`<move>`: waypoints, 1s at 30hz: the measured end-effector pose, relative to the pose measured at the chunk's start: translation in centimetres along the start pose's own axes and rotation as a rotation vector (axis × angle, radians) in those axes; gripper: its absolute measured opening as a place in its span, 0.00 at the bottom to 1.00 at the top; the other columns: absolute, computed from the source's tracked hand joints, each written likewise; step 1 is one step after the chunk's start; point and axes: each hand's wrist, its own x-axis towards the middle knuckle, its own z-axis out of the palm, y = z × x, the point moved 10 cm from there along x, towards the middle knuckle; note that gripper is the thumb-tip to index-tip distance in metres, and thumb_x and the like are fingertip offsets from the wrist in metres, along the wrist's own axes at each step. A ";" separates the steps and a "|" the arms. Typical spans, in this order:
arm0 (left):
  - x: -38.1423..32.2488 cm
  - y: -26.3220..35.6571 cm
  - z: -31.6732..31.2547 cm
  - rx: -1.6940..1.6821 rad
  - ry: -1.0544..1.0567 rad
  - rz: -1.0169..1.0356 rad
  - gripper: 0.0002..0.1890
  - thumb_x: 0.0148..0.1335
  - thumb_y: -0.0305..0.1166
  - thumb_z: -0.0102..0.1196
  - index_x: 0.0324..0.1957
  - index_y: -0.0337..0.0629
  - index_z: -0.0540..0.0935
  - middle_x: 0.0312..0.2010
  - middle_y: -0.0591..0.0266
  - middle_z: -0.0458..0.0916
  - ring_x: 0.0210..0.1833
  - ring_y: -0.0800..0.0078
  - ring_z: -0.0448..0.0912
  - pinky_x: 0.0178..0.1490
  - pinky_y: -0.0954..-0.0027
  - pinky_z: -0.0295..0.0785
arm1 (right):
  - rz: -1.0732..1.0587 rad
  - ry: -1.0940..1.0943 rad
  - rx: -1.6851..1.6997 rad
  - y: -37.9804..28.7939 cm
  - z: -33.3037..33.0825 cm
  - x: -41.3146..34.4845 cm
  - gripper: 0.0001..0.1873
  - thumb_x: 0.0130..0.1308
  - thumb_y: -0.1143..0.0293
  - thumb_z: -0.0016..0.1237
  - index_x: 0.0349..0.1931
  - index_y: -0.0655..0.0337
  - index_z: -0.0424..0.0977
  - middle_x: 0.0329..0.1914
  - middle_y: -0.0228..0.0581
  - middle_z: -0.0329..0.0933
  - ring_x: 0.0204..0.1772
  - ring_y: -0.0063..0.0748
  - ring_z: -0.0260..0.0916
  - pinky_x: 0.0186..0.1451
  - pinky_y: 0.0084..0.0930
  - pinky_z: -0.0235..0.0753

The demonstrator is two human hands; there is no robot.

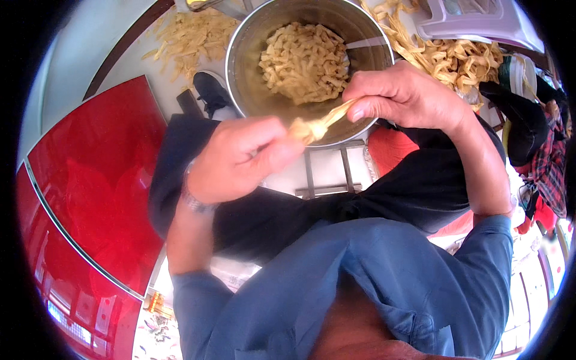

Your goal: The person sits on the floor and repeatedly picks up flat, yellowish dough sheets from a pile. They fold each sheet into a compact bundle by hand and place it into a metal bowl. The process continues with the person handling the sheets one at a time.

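Stretched between my hands is a pale yellow strip, apparently tofu skin [335, 114], with a knot near its left part. My left hand [245, 157], blurred and wearing a wristwatch [198, 201], pinches it beside the knot. Its other end is between the thumb and fingers of my right hand [407, 96]. Both hands are above the near rim of a round stainless steel basin [245, 85]. Inside the basin lies a heap of short, knotted yellow pieces [306, 63]. The strip hides part of the basin's near wall.
Loose strips [463, 60] are piled at the right, beside a pale purple plastic stool [481, 22]. Short scraps [193, 38] lie on the floor at the left. A glossy red cabinet [99, 180] flanks my left side. Another person in a plaid sleeve [549, 157] is at the far right.
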 end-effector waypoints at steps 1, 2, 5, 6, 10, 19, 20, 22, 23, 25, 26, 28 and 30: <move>0.4 0.1 -0.3 -0.011 0.036 -0.063 0.13 0.68 0.35 0.58 0.29 0.37 0.78 0.19 0.65 0.73 0.23 0.76 0.73 0.28 0.71 0.66 | 0.092 -0.024 -0.103 0.8 -0.2 -0.2 0.16 0.66 0.62 0.57 0.50 0.61 0.77 0.41 0.37 0.81 0.45 0.31 0.79 0.46 0.25 0.76; 0.8 0.1 -0.1 -0.031 0.040 -0.068 0.12 0.67 0.35 0.59 0.30 0.37 0.79 0.20 0.63 0.73 0.23 0.75 0.73 0.28 0.71 0.66 | 0.019 0.008 -0.090 0.3 -0.2 -0.1 0.19 0.66 0.61 0.57 0.52 0.60 0.76 0.44 0.39 0.80 0.47 0.34 0.78 0.48 0.28 0.76; 1.8 -0.3 0.6 -0.026 0.038 -0.073 0.10 0.66 0.35 0.61 0.34 0.37 0.81 0.26 0.58 0.77 0.28 0.73 0.75 0.32 0.71 0.68 | -0.048 0.019 0.065 -1.4 1.4 -0.2 0.30 0.62 0.62 0.61 0.62 0.60 0.67 0.56 0.43 0.73 0.56 0.43 0.75 0.58 0.33 0.76; 2.1 -0.2 1.0 -0.002 0.038 -0.049 0.10 0.65 0.35 0.61 0.35 0.38 0.81 0.26 0.58 0.78 0.28 0.72 0.76 0.33 0.70 0.69 | -0.110 0.033 0.027 -2.2 1.6 0.2 0.31 0.61 0.63 0.62 0.62 0.60 0.67 0.56 0.42 0.73 0.57 0.43 0.74 0.59 0.33 0.75; 2.8 0.6 1.3 0.020 0.070 0.044 0.11 0.66 0.36 0.61 0.38 0.37 0.82 0.28 0.60 0.81 0.29 0.72 0.78 0.33 0.71 0.71 | -0.220 0.128 -0.037 -3.8 1.7 0.2 0.27 0.56 0.69 0.64 0.57 0.59 0.69 0.51 0.41 0.72 0.56 0.41 0.73 0.59 0.32 0.73; 2.9 2.5 4.0 -0.034 -0.131 0.220 0.11 0.66 0.36 0.61 0.40 0.37 0.83 0.28 0.57 0.81 0.30 0.62 0.81 0.34 0.68 0.74 | -0.048 -0.041 0.112 -2.9 3.3 -0.8 0.14 0.57 0.73 0.61 0.38 0.58 0.69 0.33 0.38 0.71 0.35 0.34 0.70 0.38 0.30 0.71; 2.7 2.9 4.4 -0.054 -0.160 0.238 0.11 0.66 0.36 0.61 0.40 0.37 0.83 0.28 0.57 0.82 0.30 0.61 0.82 0.34 0.68 0.74 | -0.061 -0.046 0.121 -3.0 3.4 -0.9 0.14 0.57 0.74 0.61 0.38 0.59 0.69 0.32 0.38 0.71 0.34 0.33 0.70 0.37 0.30 0.71; 2.8 3.2 4.5 -0.067 -0.200 0.209 0.09 0.66 0.35 0.60 0.39 0.38 0.83 0.29 0.56 0.81 0.31 0.59 0.81 0.35 0.66 0.73 | -0.086 -0.057 0.137 -3.3 3.5 -1.2 0.14 0.56 0.75 0.61 0.38 0.59 0.69 0.30 0.37 0.70 0.33 0.32 0.69 0.35 0.29 0.71; 2.7 3.3 4.3 -0.078 -0.209 0.192 0.09 0.66 0.34 0.59 0.39 0.38 0.82 0.30 0.55 0.81 0.33 0.58 0.80 0.37 0.64 0.73 | -0.069 -0.056 0.164 -3.2 3.5 -1.2 0.14 0.56 0.75 0.61 0.38 0.59 0.69 0.30 0.37 0.71 0.33 0.31 0.69 0.35 0.29 0.71; 2.5 3.0 4.4 -0.093 -0.212 0.181 0.08 0.66 0.34 0.59 0.38 0.39 0.82 0.30 0.54 0.80 0.34 0.57 0.80 0.38 0.63 0.73 | -0.035 -0.055 0.216 -3.0 3.4 -1.4 0.14 0.56 0.76 0.61 0.38 0.59 0.69 0.30 0.36 0.71 0.32 0.30 0.69 0.34 0.27 0.71; 2.5 2.8 4.4 -0.092 -0.206 0.189 0.08 0.65 0.34 0.59 0.38 0.39 0.82 0.29 0.55 0.80 0.33 0.58 0.80 0.37 0.63 0.72 | -0.036 -0.064 0.203 -3.1 3.4 -1.3 0.14 0.56 0.75 0.61 0.39 0.59 0.69 0.31 0.36 0.72 0.33 0.31 0.70 0.35 0.28 0.72; 2.5 2.3 3.9 -0.069 -0.182 0.146 0.09 0.65 0.35 0.60 0.37 0.39 0.82 0.28 0.56 0.80 0.31 0.61 0.80 0.35 0.64 0.72 | -0.039 -0.082 0.176 -3.2 3.3 -1.3 0.14 0.57 0.75 0.61 0.40 0.58 0.69 0.33 0.36 0.73 0.35 0.32 0.72 0.37 0.28 0.73; 2.6 1.6 3.2 -0.028 -0.148 0.042 0.10 0.65 0.36 0.62 0.36 0.39 0.82 0.26 0.58 0.80 0.29 0.65 0.79 0.33 0.66 0.71 | -0.015 -0.006 0.171 -2.8 2.2 -1.3 0.16 0.57 0.74 0.61 0.42 0.57 0.69 0.36 0.37 0.74 0.37 0.35 0.74 0.40 0.31 0.74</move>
